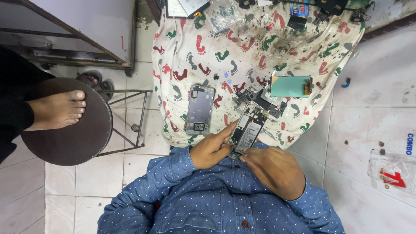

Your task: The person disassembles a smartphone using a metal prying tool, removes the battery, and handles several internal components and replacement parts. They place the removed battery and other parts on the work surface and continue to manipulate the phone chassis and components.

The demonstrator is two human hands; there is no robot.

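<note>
An opened phone body (248, 128) with its battery and inner parts showing is held between both hands over the near edge of a cloth with footprint shapes (242, 56). My left hand (213, 148) grips its left side, index finger stretched along the edge. My right hand (273, 170) holds its lower end with the fingertips. A grey phone back housing (199, 109) lies on the cloth to the left. A teal screen panel (290, 86) lies to the right, with small dark loose parts (255, 97) between them.
A round dark stool (73, 134) stands at the left with another person's bare foot (58, 109) resting on it. Tools and small parts (303, 11) crowd the cloth's far edge. A clear plastic bag (392, 171) lies on the white tiled floor at right.
</note>
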